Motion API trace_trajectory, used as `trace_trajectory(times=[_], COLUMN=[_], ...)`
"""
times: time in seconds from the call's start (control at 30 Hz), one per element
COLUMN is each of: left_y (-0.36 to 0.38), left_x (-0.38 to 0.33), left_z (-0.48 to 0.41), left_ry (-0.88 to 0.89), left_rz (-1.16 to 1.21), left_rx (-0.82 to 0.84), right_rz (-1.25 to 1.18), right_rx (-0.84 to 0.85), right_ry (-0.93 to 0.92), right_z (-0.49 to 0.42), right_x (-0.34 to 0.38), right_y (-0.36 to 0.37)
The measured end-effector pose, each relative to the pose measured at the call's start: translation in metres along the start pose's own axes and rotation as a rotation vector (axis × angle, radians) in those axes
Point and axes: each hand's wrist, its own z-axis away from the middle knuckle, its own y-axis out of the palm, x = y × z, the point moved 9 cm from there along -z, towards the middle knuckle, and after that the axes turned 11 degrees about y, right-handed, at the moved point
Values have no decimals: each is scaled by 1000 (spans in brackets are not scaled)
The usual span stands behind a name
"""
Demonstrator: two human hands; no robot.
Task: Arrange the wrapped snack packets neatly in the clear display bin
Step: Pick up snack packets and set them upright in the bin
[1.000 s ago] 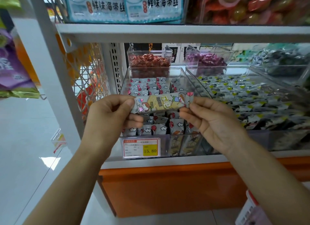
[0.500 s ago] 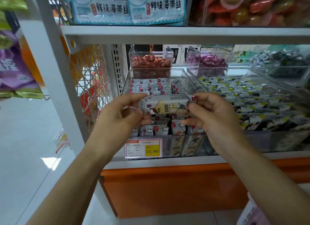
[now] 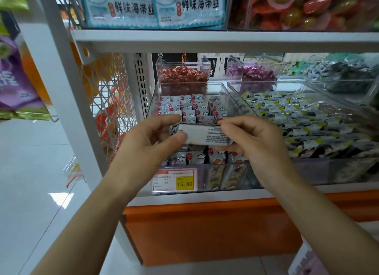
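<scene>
Fingers [image 3: 180, 137] of left hand [image 3: 147, 140], right hand [image 3: 253, 144] pinch packet [image 3: 205, 134] ends, apparently over bin [image 3: 153, 104].

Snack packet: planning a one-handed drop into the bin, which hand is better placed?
Left, probably: left hand grips the snack packet with thumb across its face; right hand only pinches an end.

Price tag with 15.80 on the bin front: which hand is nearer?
Left. The left hand grips the packet just above the price tag; the right hand grips its other end, farther off to the tag's right.
</scene>
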Motion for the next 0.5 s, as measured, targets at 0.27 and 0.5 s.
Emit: trace_trajectory(times=[0.27,0.5], left_y=[9,0], left_x=[-3,-7], left_z=[1,0], left_ry=[21,27], left_rz=[-133,-223], left_rx=[58,-17], right_rz=[252,331], right_rx=[-162,-52], right_ry=[-116,-150], right_z=[4,10], right_x=[11,13], right_y=[-7,7])
